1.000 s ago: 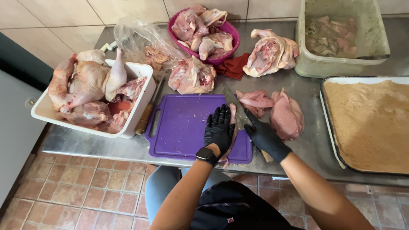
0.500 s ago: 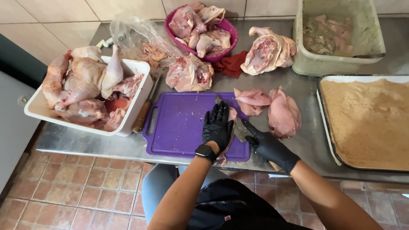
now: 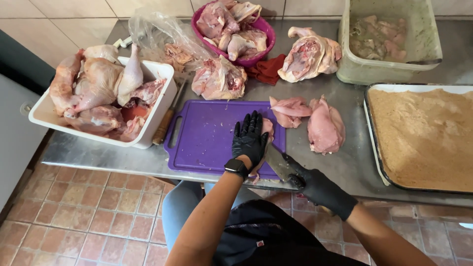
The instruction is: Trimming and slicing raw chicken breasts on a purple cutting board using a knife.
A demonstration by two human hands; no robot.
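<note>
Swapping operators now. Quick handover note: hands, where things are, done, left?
Left hand: flat on the fillet on the purple board.
Right hand: grips the knife, blade at the fillet's edge.
Done: two cut pieces lie on the counter right of the board.
Left: this fillet; carcasses in the white tub and pink bowl.

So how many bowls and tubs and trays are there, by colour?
White tub of chicken pieces: 1
Pink bowl of chicken pieces: 1
Pale green tub with meat scraps: 1
White tray of brown crumbs: 1
Total: 4
</note>
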